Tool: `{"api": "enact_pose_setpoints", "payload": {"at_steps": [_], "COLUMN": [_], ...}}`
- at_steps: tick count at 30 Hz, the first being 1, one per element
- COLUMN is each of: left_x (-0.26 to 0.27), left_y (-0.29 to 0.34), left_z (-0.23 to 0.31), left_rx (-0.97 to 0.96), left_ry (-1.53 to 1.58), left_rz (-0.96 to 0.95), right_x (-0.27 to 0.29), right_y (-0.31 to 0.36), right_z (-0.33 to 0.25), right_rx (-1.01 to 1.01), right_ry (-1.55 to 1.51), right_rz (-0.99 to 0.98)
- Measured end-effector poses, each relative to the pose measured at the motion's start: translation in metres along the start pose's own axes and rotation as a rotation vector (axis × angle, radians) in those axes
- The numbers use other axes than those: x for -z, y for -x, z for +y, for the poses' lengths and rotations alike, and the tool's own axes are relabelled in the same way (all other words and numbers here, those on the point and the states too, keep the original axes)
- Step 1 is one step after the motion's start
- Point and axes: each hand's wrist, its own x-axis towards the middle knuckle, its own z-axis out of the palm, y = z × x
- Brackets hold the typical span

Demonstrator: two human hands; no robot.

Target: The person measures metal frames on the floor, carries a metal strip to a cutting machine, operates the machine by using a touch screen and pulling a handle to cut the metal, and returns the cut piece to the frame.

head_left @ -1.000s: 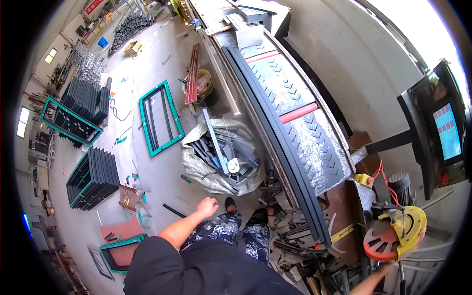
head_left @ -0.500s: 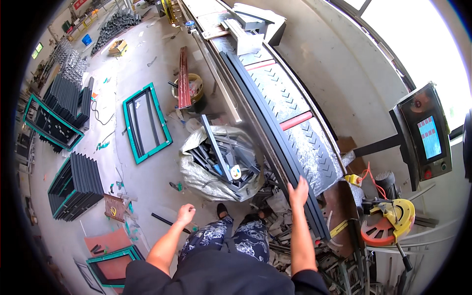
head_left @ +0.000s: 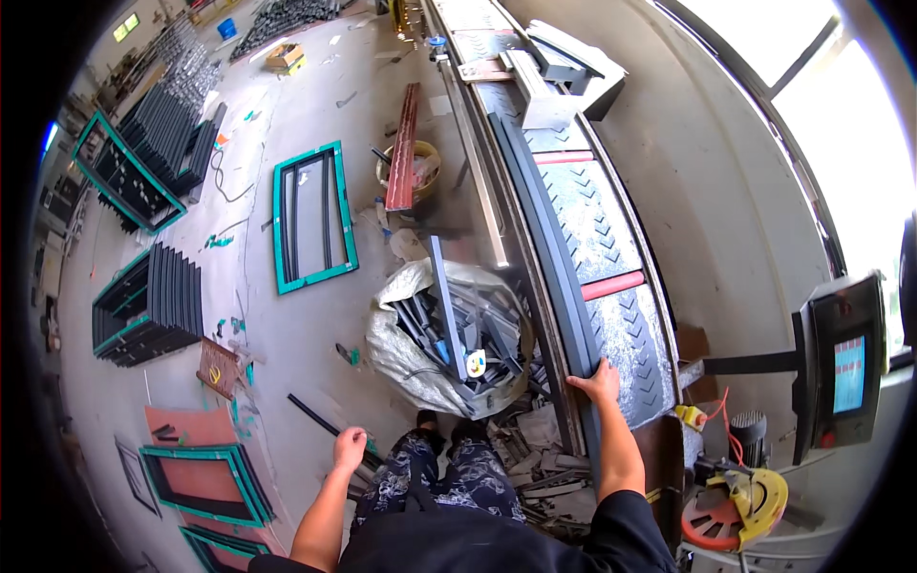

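Grey bars right of the sack sit clasped under the half-spread right hand, seemingly for steadiness, while the left hand curls its fingers, apparently empty.

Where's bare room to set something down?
Floor between the green frame and white sack looks mostly bare, as does the patterned bed between its red bars, right of the dark profiles. Crowded: the sack, the scrap heap.

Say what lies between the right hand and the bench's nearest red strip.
In the head view, a stretch of chevron-marked panel separates the right hand from the red strip.
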Motion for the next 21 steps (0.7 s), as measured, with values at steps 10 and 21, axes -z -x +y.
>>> {"api": "enact_pose_setpoints", "payload": {"at_steps": [10, 21], "left_x": [-0.116, -0.200], "left_y": [-0.116, -0.209], "left_z": [0.177, 0.240], "left_rx": [-0.257, 0.193], "left_ry": [0.125, -0.041], "left_rz": [0.047, 0.059], "right_x": [-0.011, -0.018], "right_y": [-0.003, -0.031], "right_z": [0.004, 0.038], "right_rx": [0.089, 0.218], "right_ry": [-0.145, -0.442], "right_rz": [0.129, 0.069]}}
